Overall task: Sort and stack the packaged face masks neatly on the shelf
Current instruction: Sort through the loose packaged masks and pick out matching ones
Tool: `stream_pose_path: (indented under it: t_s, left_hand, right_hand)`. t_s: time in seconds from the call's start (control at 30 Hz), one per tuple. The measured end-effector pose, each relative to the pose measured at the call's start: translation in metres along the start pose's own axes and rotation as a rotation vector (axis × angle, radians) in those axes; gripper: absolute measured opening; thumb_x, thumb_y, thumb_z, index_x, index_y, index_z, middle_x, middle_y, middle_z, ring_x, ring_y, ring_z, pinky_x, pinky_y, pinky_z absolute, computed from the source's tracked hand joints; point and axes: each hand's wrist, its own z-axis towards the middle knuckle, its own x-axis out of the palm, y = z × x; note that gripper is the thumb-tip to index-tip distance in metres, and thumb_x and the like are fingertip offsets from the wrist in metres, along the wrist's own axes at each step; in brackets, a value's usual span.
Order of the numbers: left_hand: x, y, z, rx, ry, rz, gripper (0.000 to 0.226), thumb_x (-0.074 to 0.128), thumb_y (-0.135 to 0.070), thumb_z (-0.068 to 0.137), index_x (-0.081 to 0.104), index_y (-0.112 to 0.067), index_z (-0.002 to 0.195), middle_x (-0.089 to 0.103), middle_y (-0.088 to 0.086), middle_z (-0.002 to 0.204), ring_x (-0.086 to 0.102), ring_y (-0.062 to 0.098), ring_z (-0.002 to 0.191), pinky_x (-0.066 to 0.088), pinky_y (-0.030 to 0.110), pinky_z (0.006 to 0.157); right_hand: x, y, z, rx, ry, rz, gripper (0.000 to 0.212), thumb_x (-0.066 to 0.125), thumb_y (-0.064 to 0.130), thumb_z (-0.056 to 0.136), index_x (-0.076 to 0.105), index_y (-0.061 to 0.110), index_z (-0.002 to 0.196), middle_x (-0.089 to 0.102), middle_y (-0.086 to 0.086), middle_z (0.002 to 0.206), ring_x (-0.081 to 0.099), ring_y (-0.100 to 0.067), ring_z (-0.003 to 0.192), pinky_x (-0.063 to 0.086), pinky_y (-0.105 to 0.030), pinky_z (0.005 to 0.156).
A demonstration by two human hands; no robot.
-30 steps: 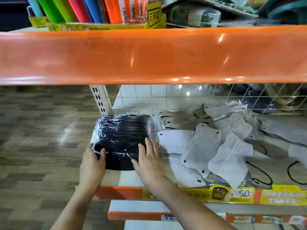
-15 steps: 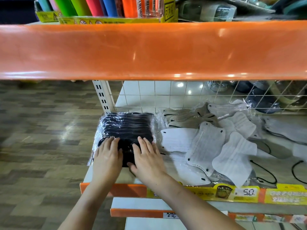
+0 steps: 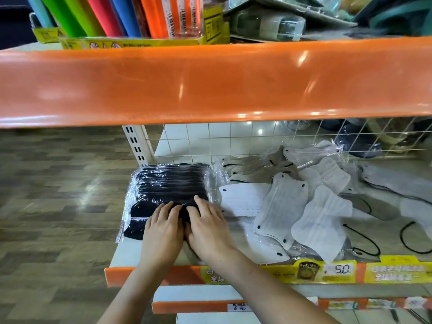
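A stack of black face masks [image 3: 168,185] in clear plastic wrap lies at the left end of the shelf [image 3: 121,258]. My left hand [image 3: 162,232] and my right hand [image 3: 209,228] lie side by side, flat on the near part of the stack, fingers straight and pointing away from me. To the right, white packaged masks [image 3: 285,206] lie scattered and overlapping, some with black ear loops. Grey masks [image 3: 252,169] sit behind them.
An orange shelf edge [image 3: 210,83] overhangs the work area just above. A wire grid [image 3: 257,141] closes the back of the shelf. Yellow price labels [image 3: 327,270] line the front edge. Wood-pattern floor [image 3: 58,195] lies to the left.
My hands moved from the sides of the black stack to lie together on its top near the front. The stack sits slightly further back on the shelf.
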Motion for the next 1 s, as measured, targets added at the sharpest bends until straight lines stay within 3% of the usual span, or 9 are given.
stream_pose_path:
  t_s: [0.07,0.17,0.3,0.37,0.43,0.5,0.63,0.77,1.0]
  left_hand:
    - [-0.003,-0.013,0.006,0.038,-0.021,-0.027,0.046,0.036,-0.031,0.086,0.065,-0.008,0.113,0.065,0.013,0.116,0.06,0.036,0.11,0.051,0.049,0.086]
    - [-0.003,-0.039,0.015,0.1,-0.023,-0.069,0.046,0.036,-0.03,0.084,0.065,-0.008,0.112,0.067,0.01,0.111,0.062,0.033,0.105,0.052,0.046,0.082]
    - [0.01,-0.079,0.02,0.197,0.021,-0.137,0.045,0.035,-0.027,0.082,0.064,-0.01,0.111,0.068,0.007,0.108,0.063,0.031,0.102,0.051,0.043,0.081]
    - [0.021,-0.101,0.021,0.233,0.041,-0.179,0.043,0.036,-0.028,0.082,0.065,-0.012,0.109,0.068,0.005,0.106,0.064,0.028,0.097,0.052,0.04,0.079]
    - [0.033,-0.123,0.023,0.261,0.068,-0.226,0.04,0.038,-0.028,0.082,0.066,-0.013,0.106,0.068,0.005,0.104,0.064,0.028,0.097,0.052,0.038,0.08]
    - [0.042,-0.146,0.024,0.29,0.094,-0.241,0.04,0.038,-0.028,0.082,0.065,-0.013,0.107,0.067,0.005,0.107,0.061,0.028,0.101,0.052,0.039,0.082]
    - [0.054,-0.194,0.019,0.355,0.089,-0.265,0.043,0.04,-0.024,0.077,0.065,-0.011,0.11,0.066,0.008,0.11,0.062,0.029,0.1,0.053,0.037,0.076]
    - [0.071,-0.236,0.013,0.38,0.102,-0.298,0.043,0.041,-0.026,0.078,0.063,-0.012,0.112,0.064,0.008,0.112,0.061,0.028,0.1,0.053,0.036,0.077]
    - [0.086,-0.299,0.008,0.481,0.074,-0.267,0.036,0.043,-0.028,0.078,0.066,-0.018,0.103,0.066,0.002,0.105,0.052,0.017,0.101,0.052,0.033,0.076]
  right_hand:
    - [-0.008,-0.011,0.001,0.043,-0.084,0.052,0.035,0.075,0.022,0.071,0.064,0.013,0.103,0.06,-0.009,0.126,0.06,-0.028,0.109,0.051,-0.037,0.092]
    - [-0.028,-0.034,-0.002,0.082,-0.128,0.066,0.037,0.069,0.017,0.077,0.061,0.011,0.113,0.059,-0.009,0.124,0.057,-0.029,0.111,0.05,-0.04,0.094]
    - [-0.052,-0.074,-0.015,0.143,-0.197,0.03,0.038,0.082,0.018,0.062,0.068,0.01,0.096,0.067,-0.01,0.108,0.066,-0.028,0.096,0.057,-0.037,0.079]
    - [-0.061,-0.092,-0.024,0.196,-0.22,0.042,0.026,0.07,0.024,0.072,0.068,0.012,0.095,0.067,-0.008,0.106,0.067,-0.027,0.093,0.058,-0.035,0.075]
    - [-0.07,-0.108,-0.035,0.258,-0.207,0.063,0.032,0.047,0.031,0.08,0.068,0.013,0.096,0.067,-0.007,0.105,0.067,-0.026,0.093,0.057,-0.033,0.076]
    - [-0.077,-0.124,-0.046,0.298,-0.195,0.056,0.037,0.04,0.031,0.081,0.068,0.013,0.096,0.066,-0.006,0.102,0.066,-0.027,0.092,0.055,-0.033,0.076]
    - [-0.097,-0.161,-0.071,0.305,-0.201,0.017,0.04,0.04,0.029,0.076,0.068,0.015,0.102,0.065,-0.002,0.1,0.063,-0.023,0.092,0.054,-0.031,0.08]
    - [-0.114,-0.2,-0.091,0.332,-0.128,0.037,0.047,0.036,0.028,0.073,0.064,0.012,0.107,0.062,-0.006,0.11,0.059,-0.028,0.102,0.052,-0.038,0.087]
    - [-0.135,-0.265,-0.114,0.414,-0.08,0.014,0.044,0.04,0.027,0.072,0.063,0.012,0.107,0.061,-0.007,0.112,0.058,-0.031,0.102,0.051,-0.041,0.085]
